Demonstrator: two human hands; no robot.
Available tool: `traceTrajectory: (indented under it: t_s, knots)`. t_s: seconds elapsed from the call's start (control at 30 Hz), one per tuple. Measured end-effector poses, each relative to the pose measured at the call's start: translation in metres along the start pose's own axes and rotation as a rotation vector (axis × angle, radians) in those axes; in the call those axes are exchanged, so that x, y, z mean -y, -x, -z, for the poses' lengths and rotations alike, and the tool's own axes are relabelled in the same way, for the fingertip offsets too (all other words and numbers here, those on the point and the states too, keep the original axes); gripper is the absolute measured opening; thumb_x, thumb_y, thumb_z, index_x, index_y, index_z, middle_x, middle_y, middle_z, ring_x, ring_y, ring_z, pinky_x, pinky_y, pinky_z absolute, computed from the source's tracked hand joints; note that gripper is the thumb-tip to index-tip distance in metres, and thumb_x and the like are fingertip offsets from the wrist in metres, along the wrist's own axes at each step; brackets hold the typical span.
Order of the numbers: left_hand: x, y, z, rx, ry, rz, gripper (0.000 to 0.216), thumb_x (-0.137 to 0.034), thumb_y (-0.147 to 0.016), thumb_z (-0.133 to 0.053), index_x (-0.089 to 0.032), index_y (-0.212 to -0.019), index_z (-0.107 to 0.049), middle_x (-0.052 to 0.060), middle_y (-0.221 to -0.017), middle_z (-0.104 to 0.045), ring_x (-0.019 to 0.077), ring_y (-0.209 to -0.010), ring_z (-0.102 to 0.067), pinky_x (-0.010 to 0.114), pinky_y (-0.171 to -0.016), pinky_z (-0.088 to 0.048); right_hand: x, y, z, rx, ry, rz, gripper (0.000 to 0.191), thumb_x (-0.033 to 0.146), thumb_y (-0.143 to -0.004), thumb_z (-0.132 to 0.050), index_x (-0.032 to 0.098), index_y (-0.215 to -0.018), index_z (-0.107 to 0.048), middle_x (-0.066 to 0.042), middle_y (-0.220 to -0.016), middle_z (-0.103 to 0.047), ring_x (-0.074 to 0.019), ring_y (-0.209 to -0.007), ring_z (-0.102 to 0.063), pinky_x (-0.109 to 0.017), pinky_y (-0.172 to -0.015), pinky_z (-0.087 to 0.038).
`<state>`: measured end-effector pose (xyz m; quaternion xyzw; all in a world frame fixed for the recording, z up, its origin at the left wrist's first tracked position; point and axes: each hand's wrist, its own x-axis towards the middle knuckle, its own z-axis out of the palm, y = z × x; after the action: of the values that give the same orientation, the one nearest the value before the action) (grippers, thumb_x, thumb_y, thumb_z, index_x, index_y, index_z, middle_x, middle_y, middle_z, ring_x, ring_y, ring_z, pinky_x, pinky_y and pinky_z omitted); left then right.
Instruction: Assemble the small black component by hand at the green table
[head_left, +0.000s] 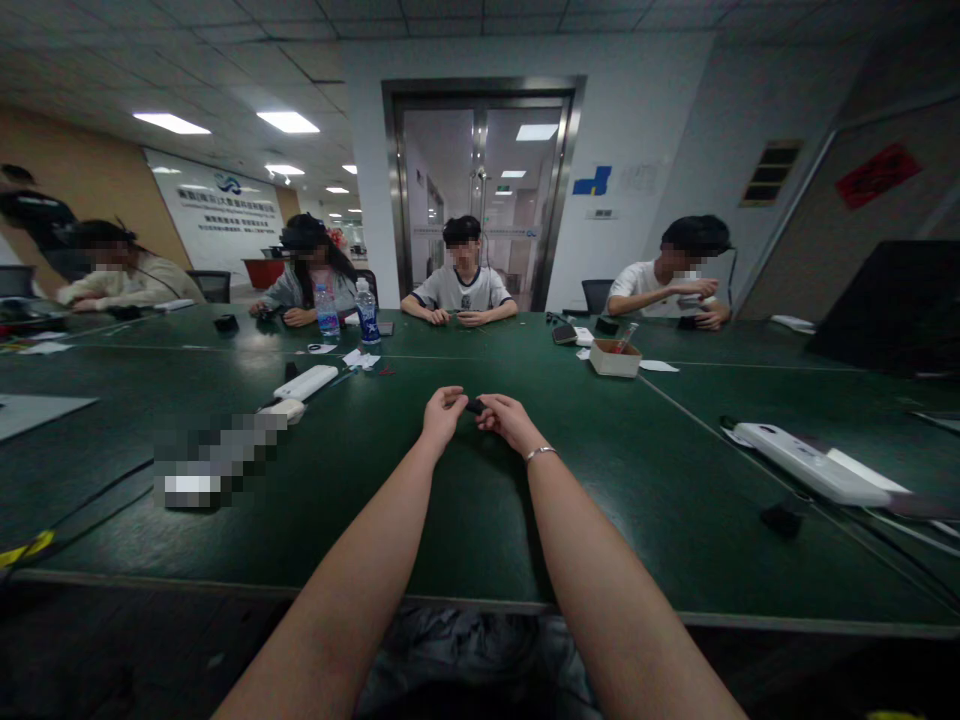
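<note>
Both arms reach forward over the dark green table (480, 520). Between my hands is a small black object (475, 406), too small and dark to tell its kind. My left hand (445, 413) is closed, with thumb and fingertips pinching the object's left end. On its other side, my right hand (508, 419) has its fingers curled round the right end. A silver bracelet (541, 453) circles my right wrist. The fingers cover part of the object.
White power strips (814, 465) with cables lie at the right, another white strip (306, 383) at the left. A small box (615, 358) stands beyond my right hand. Two bottles (367, 312) stand far left of centre. Several people (461, 285) sit across the table.
</note>
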<state>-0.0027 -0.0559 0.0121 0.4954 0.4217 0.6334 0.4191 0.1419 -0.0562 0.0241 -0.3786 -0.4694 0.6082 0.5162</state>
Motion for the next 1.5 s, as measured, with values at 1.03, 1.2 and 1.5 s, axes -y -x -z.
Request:
traceTrajectory:
  t_s: [1.03, 1.2, 1.5]
  knots:
    - [0.003, -0.006, 0.0, -0.173, -0.037, 0.093, 0.021, -0.019, -0.069, -0.065, -0.013, -0.089, -0.062, 0.005, -0.079, -0.063, 0.0116, -0.069, -0.057, 0.025, -0.065, -0.043, 0.0, 0.0, -0.002, 0.008, 0.033, -0.002, 0.007, 0.017, -0.083, -0.06, 0.012, -0.087, -0.06, -0.001, -0.056, -0.064, -0.0054, -0.037, -0.051, -0.021, -0.051, -0.053]
    - [0.0, -0.005, -0.003, -0.169, -0.017, 0.15, 0.019, -0.022, -0.07, -0.064, -0.014, -0.087, -0.061, 0.005, -0.079, -0.063, 0.0122, -0.068, -0.057, 0.026, -0.066, -0.044, 0.0, 0.001, -0.002, 0.014, 0.033, -0.002, 0.008, 0.019, -0.082, -0.062, 0.012, -0.086, -0.06, -0.001, -0.056, -0.064, -0.0055, -0.037, -0.051, -0.021, -0.05, -0.053]
    - [0.0, -0.004, -0.002, -0.173, 0.012, 0.147, 0.032, -0.016, -0.069, -0.063, -0.015, -0.1, -0.055, 0.003, -0.084, -0.059, 0.0097, -0.069, -0.056, 0.022, -0.063, -0.043, 0.001, 0.001, -0.003, 0.021, 0.04, -0.008, 0.008, 0.018, -0.082, -0.061, 0.011, -0.087, -0.06, 0.0, -0.057, -0.064, -0.0048, -0.037, -0.051, -0.019, -0.049, -0.052]
